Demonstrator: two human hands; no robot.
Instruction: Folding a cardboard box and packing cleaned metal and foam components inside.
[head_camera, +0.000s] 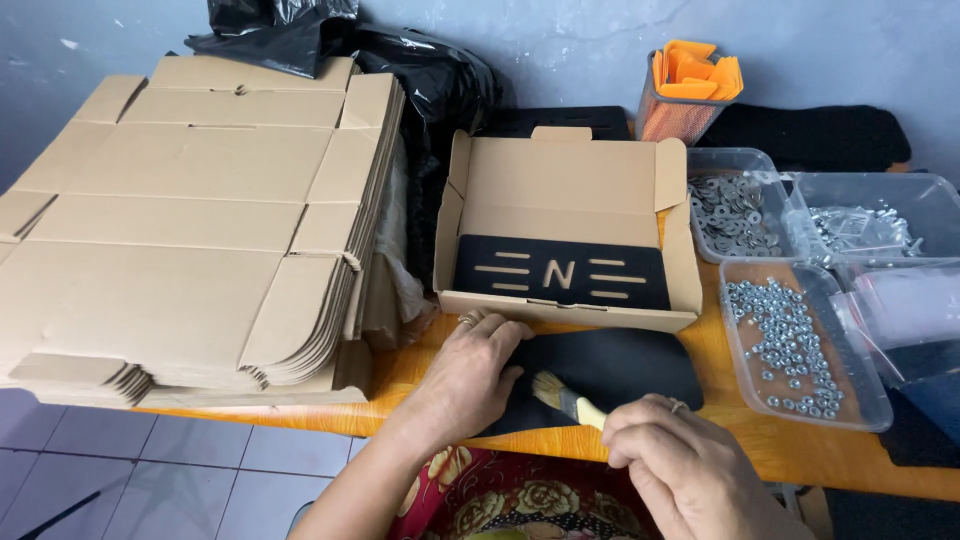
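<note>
Orange counter (760, 450) against a grey-blue wall (560, 40), pale tiled floor (150, 470) below its near edge. One tall stack of flat cardboard blanks (190, 220) fills the left. One black plastic bag (420, 70) behind it. One open cardboard box (570, 230) at centre, one black cut-out plate (562, 272) inside. Three clear tubs (800, 340) on the right, holding washers, brackets and nuts (too many to count). One mesh cup of orange parts (690, 90) at the back. One black panel (600, 375) lies flat at the near edge, long axis left-right. Left hand (475, 375) pressed flat on it, fingers released. Right hand (680, 465) has fingers clenched on one brush (565, 398), bristles pointing up-left, touching the panel.
</note>
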